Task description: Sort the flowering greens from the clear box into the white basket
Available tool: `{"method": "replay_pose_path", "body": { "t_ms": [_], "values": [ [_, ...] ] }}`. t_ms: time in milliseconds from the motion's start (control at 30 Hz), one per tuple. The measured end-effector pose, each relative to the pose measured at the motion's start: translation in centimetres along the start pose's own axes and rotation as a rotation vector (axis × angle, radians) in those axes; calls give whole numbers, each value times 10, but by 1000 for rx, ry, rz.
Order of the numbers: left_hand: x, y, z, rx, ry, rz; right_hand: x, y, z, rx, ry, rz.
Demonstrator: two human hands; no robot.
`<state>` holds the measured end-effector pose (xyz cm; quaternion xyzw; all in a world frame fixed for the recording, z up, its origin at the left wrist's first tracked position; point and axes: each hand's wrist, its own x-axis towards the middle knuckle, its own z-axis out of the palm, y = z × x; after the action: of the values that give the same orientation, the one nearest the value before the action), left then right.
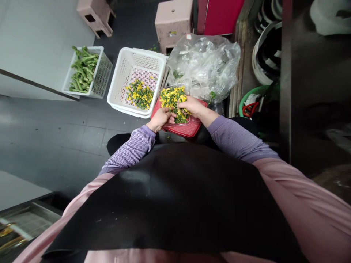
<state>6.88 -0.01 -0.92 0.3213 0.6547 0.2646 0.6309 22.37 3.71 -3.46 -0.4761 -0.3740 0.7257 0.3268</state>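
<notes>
Green stems with yellow flowers [172, 96] fill a clear plastic tray on a red quilted-looking surface [186, 129]. At the tray's near left side is my left hand [162, 118], its fingers curled and close together at the flowers; whether it pinches a stem is too small to tell. My right hand [191, 106] reaches in from the right, fingers closed on some yellow-flowered stems. More such stems [140, 95] lie inside a white perforated basket [115, 87] just left of the tray.
A second white basket [103, 75] with thick green stalks [83, 73] stands farther left. Crumpled clear plastic bags [205, 65] lie behind the tray, before a pink stool [173, 20]. Another pink stool [95, 14] is at the back left. At right are a green-rimmed bucket [242, 102] and a metal ledge.
</notes>
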Motion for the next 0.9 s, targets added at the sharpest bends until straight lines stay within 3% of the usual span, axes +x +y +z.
{"method": "replay_pose_path", "body": {
  "t_ms": [200,467,600,767,900],
  "values": [
    [-11,2,5,93,-87,87,-11,1,8,-33,-160,-1],
    [-2,-3,3,84,40,108,1,5,5,-10,29,-24],
    [-1,-12,1,129,38,189,0,5,6,-12,16,50],
    [4,-18,-10,550,-36,363,-2,0,7,90,-48,212],
    [26,-12,-26,1000,187,341,8,-9,-8,200,19,190]
  ]
}}
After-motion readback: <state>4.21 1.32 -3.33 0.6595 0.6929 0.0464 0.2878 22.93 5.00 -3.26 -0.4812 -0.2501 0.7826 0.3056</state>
